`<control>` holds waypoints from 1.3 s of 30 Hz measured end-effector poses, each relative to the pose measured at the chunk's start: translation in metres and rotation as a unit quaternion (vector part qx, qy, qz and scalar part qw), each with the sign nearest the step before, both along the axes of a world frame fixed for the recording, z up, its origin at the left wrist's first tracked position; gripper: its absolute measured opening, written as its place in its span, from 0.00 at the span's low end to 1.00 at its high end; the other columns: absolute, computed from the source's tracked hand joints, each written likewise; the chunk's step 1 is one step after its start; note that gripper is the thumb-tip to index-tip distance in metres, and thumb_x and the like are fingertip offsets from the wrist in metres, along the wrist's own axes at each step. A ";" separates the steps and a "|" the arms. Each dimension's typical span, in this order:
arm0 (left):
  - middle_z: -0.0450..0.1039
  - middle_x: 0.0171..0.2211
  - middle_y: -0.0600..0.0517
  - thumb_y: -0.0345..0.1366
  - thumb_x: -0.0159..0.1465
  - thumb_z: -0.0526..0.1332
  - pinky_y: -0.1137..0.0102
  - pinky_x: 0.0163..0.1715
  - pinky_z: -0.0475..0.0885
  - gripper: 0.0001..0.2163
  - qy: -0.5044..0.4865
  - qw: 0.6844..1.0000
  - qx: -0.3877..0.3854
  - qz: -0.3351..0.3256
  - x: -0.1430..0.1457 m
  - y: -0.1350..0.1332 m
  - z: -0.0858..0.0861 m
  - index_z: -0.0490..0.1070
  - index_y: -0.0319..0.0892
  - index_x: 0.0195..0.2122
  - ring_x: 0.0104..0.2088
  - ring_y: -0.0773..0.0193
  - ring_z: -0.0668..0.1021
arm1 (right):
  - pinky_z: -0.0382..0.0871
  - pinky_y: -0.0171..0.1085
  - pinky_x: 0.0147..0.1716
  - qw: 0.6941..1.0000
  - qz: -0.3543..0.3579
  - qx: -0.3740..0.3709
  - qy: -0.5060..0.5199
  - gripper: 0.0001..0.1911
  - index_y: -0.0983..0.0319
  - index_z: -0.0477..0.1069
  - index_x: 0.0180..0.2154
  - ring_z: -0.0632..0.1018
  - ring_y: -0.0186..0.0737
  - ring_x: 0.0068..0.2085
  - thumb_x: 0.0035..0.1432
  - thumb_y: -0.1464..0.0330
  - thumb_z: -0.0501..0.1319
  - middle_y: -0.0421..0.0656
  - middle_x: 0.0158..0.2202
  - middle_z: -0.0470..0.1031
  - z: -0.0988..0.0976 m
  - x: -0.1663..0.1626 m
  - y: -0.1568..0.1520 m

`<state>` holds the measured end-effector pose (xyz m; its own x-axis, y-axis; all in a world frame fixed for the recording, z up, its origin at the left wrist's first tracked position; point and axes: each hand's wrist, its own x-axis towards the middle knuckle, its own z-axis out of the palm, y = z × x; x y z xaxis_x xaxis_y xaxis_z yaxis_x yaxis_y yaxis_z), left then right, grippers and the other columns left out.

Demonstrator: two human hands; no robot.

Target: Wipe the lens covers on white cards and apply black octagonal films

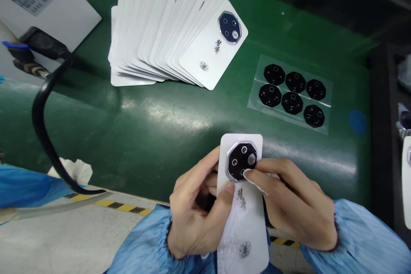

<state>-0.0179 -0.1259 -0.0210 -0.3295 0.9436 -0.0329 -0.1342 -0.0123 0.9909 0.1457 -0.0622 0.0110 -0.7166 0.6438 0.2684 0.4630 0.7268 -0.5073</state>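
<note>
While your left hand (192,214) clasps the cover (244,222) by its left edge, thumb flat on the white face, hold it steady just above the near edge of the belt (144,124), face up toward you. Your right hand (295,205) has thumb and forefinger closed at the lower right edge of the lens (239,162), which sits in the silver ring at the cover's top. I cannot tell whether they pinch a film tab or only press. I'd judge it best to work with the fingertips at the rim and stay off the glass, so no prints are left. Hold your left thumb clear of the ring. The fan (160,30) of covers and the sheet (290,94) of spare lenses lie well apart from your hands, farther up the belt.
</note>
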 end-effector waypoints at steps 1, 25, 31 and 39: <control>0.78 0.34 0.52 0.26 0.61 0.64 0.82 0.19 0.72 0.23 -0.004 1.000 -0.003 0.002 0.000 -0.001 0.000 0.72 0.48 0.58 0.19 0.74 0.72 | 0.72 0.34 0.25 1.000 0.001 -0.007 -0.001 0.21 0.65 0.70 0.46 0.77 0.37 0.33 0.56 0.86 0.50 0.48 0.43 0.72 0.001 0.000 0.002; 0.81 0.41 0.48 0.29 0.61 0.66 0.81 0.18 0.72 0.22 -0.093 0.995 -0.038 -0.009 -0.004 0.003 0.006 0.73 0.48 0.57 0.21 0.71 0.76 | 0.65 0.29 0.13 0.887 -0.108 -0.377 0.245 0.07 0.62 0.72 0.40 0.71 0.24 0.18 0.66 0.77 0.57 0.40 0.39 0.66 0.014 -0.005 0.011; 0.81 0.40 0.49 0.29 0.61 0.65 0.82 0.19 0.72 0.21 -0.105 0.994 -0.040 -0.016 -0.004 0.003 0.005 0.73 0.49 0.57 0.21 0.72 0.75 | 0.65 0.29 0.13 0.890 -0.109 -0.370 0.243 0.08 0.61 0.72 0.40 0.71 0.23 0.17 0.66 0.77 0.56 0.40 0.39 0.66 0.016 -0.004 0.010; 0.81 0.37 0.50 0.30 0.62 0.65 0.82 0.18 0.70 0.22 -0.103 0.994 -0.037 -0.023 -0.004 0.002 0.006 0.72 0.51 0.57 0.20 0.73 0.74 | 0.65 0.29 0.12 0.898 -0.105 -0.345 0.252 0.10 0.62 0.72 0.41 0.70 0.25 0.19 0.65 0.79 0.56 0.42 0.38 0.67 0.018 -0.005 0.007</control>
